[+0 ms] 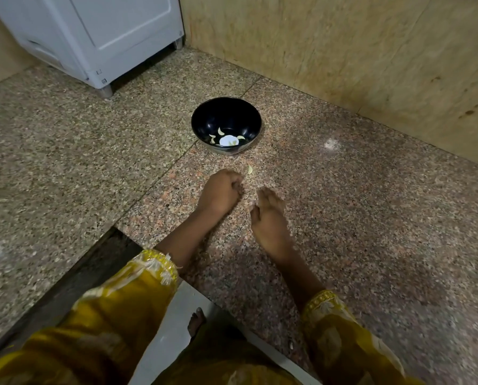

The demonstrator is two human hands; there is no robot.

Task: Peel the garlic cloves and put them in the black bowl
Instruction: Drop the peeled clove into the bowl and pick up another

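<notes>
A few peeled garlic cloves [220,131] lie in the glossy black round bowl [204,113]; one pale loose clove [249,170] waits outside it, beside the curled left hand [221,190] (contents unclear) and the slack, empty right hand [268,218].

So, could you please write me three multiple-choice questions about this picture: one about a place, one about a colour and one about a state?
1. Where does the loose garlic clove lie?
A. on the counter, between the bowl and the left hand
B. inside the bowl
C. on a plate

2. What colour are the sleeves?
A. blue
B. white
C. yellow

3. How does the bowl stand?
A. upside down
B. upright, with a few cloves inside
C. upright and empty

Answers:
1 A: the clove sits on bare stone just beyond the left hand.
2 C: both cuffs are yellow.
3 B: pale cloves show at the bowl's bottom.
</notes>
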